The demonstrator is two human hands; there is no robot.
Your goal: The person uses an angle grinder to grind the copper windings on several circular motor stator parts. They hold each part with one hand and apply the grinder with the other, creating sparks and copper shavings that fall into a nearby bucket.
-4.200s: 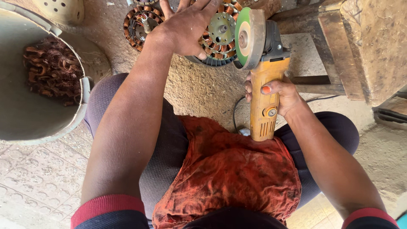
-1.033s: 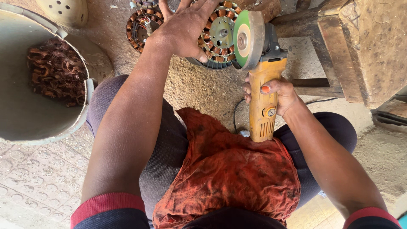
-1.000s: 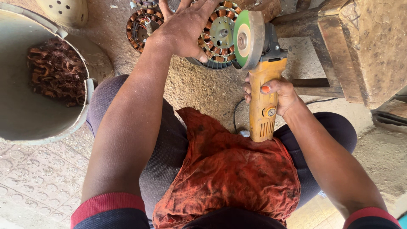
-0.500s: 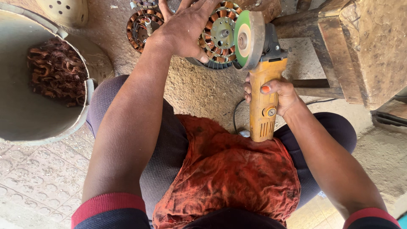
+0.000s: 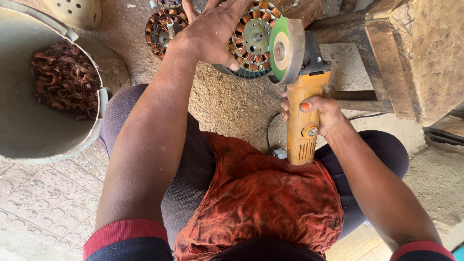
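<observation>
The stator (image 5: 251, 41), a round motor core ringed with copper windings, lies on the dusty ground just ahead of the person's knees. The left hand (image 5: 215, 29) lies flat on it, fingers spread, arm stretched straight forward. The grinder (image 5: 302, 104), yellow-bodied with a green disc (image 5: 282, 50), stands beside the stator's right edge; whether the disc touches it cannot be told. The right hand (image 5: 316, 111) is wrapped tight around the grinder's body, arm bent in from the right. A second stator (image 5: 164, 26) lies to the left, and a bucket (image 5: 72, 145) with copper scrap (image 5: 65, 79) further left. Compared with half a second ago, nothing has visibly shifted.
</observation>
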